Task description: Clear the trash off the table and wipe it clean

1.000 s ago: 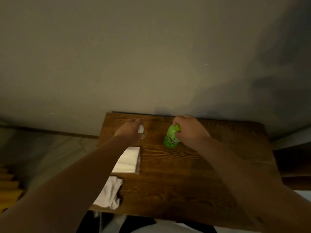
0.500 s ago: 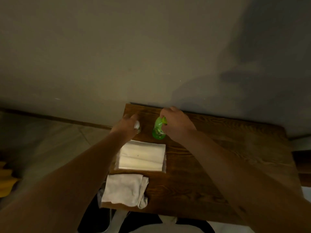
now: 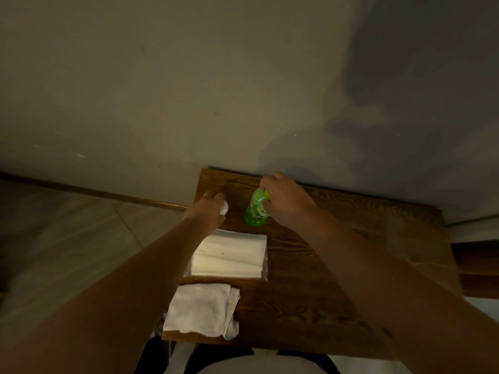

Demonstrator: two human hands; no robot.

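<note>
Green plastic bottle point(image 3: 256, 211) upright at table point(image 3: 351, 238) far edge, right hand point(image 3: 286, 201) wrapped round its neck; likely light, smooth, best gripped there. Left hand point(image 3: 208, 209) curls round a small white object point(image 3: 224, 208), seemingly light

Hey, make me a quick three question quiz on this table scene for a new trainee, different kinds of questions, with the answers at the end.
1. True or false: the right hand grips the green bottle.
2. What does the left hand hold?
A. a small white object
B. the white cloth
C. nothing
3. Fill in: nearest the person on the wooden table lies the white ____, just behind it the napkin pack.

Key: 1 true; 2 A, the small white object; 3 cloth.
</note>
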